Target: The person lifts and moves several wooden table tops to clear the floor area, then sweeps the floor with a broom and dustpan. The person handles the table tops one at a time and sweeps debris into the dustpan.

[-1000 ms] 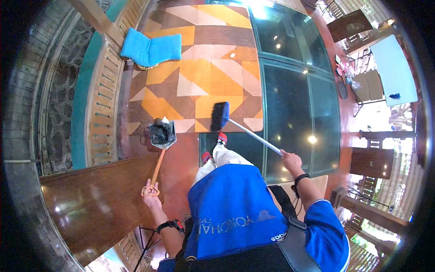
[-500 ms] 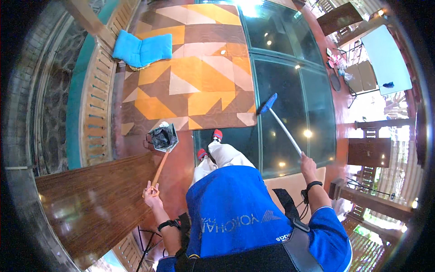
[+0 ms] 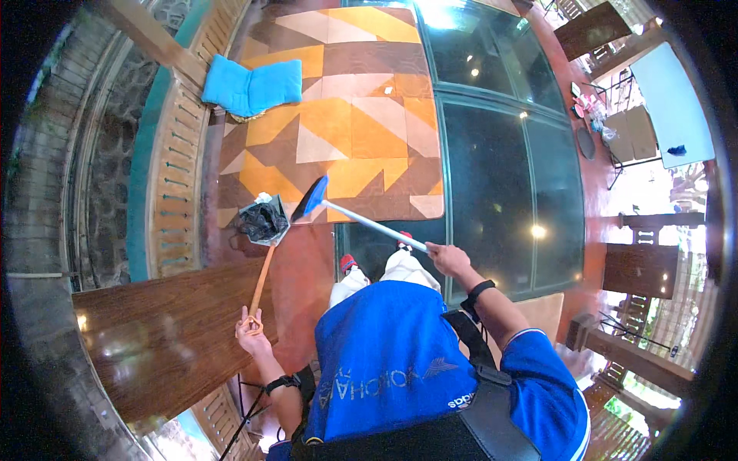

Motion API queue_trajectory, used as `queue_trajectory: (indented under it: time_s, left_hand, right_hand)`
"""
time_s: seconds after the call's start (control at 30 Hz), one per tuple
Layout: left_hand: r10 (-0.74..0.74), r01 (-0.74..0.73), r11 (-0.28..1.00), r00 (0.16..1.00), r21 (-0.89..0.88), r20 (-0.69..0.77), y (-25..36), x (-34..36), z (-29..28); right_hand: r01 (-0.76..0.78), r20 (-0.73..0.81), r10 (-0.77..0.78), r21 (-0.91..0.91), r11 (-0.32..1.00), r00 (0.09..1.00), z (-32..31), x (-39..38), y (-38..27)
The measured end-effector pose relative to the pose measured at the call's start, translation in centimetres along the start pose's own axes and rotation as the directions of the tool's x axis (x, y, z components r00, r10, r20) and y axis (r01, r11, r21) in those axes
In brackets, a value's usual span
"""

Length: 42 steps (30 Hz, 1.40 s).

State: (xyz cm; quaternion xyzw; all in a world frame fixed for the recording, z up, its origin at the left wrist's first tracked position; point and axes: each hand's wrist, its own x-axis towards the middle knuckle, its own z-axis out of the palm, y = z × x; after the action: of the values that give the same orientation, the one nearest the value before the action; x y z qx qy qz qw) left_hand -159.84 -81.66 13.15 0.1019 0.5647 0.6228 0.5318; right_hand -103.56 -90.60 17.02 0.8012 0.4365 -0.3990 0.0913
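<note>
My left hand [image 3: 252, 336] is closed around the looped end of an orange handle [image 3: 262, 283]. At the handle's far end is a dustpan [image 3: 280, 212] with crumpled dark plastic [image 3: 264, 224] inside and a white scrap [image 3: 264, 197] at its far edge. My right hand [image 3: 450, 260] grips the end of a broom's pale stick [image 3: 377, 227]. The broom's blue head with dark bristles [image 3: 314, 194] is just right of the dustpan, over the rug's near edge. Whether the bristles touch the rug or the dustpan, I cannot tell.
The patterned orange and brown rug [image 3: 354, 127] carries a small white scrap [image 3: 387, 91]. A blue cushion [image 3: 254, 81] lies by the railing at left. Dark glass panels [image 3: 492, 169] run along the right. A wooden table [image 3: 161, 338] stands beside my left arm; a pale table [image 3: 673, 107] is far right.
My right hand has swung the broom leftward, from over the glass panels to beside the dustpan. My left hand still holds the dustpan in nearly the same place. The view has shifted slightly.
</note>
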Motion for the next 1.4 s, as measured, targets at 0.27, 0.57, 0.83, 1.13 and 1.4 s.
queue_trajectory:
  time_s: [0.27, 0.57, 0.83, 1.13, 1.4]
  left_hand:
    - [0.009, -0.014, 0.997, 0.998, 0.076, 0.058, -0.8, -1.8, 5.5]
    - [-0.053, 0.050, 0.995, 0.998, 0.080, 0.030, -4.2, -3.1, 13.1]
    - [-0.129, 0.119, 0.989, 0.983, 0.082, 0.130, -8.5, -3.8, 18.7]
    - [-0.179, 0.167, 0.979, 0.979, 0.118, 0.102, -9.6, -6.5, 22.4]
    - [-0.232, 0.169, 0.957, 0.934, 0.236, 0.272, -7.0, -4.1, 19.2]
  right_hand:
    - [-0.122, -0.067, 0.117, -0.080, 0.989, 0.991, 1.3, -1.9, 12.2]
    - [-0.550, -0.083, 0.548, -0.014, 0.835, 0.833, -0.5, -11.1, 27.0]
    - [-0.639, -0.254, 0.643, 0.113, 0.761, 0.722, 3.7, -13.9, 34.0]
    - [-0.608, 0.178, 0.648, 0.588, 0.533, 0.741, 1.6, -9.4, 32.2]
    - [-0.531, 0.105, 0.672, 0.705, 0.470, 0.733, 9.0, -8.1, 29.2]
